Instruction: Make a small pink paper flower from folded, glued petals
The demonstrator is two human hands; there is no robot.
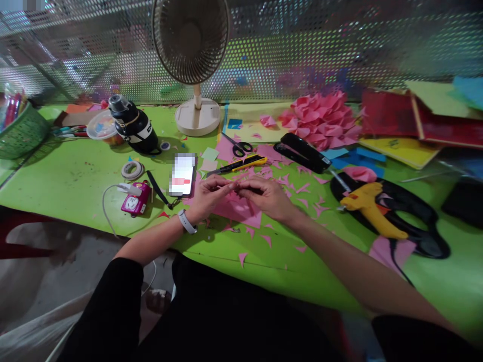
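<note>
pink paper (pixel 245 213) is on the bench (pixel 83 186), right under where the hands meet. left hand (pixel 207 193) and right hand (pixel 267 198) both have their fingertips pinched closed, but can't tell what, if anything, is in the pinch.

imo the sketchy bit is the cutter (pixel 258 160): its far end is right beside the left knuckles, so a careless reach could nick them. scraps could blow around if the fan (pixel 202 120) is on, and an arm could snag the cord (pixel 394 254).

count: two hands, one fan, one cutter, one scissors (pixel 247 147), one stapler (pixel 302 151), one glue gun (pixel 381 216), one phone (pixel 183 176), one bottle (pixel 138 128). scraps, too many to count.
</note>
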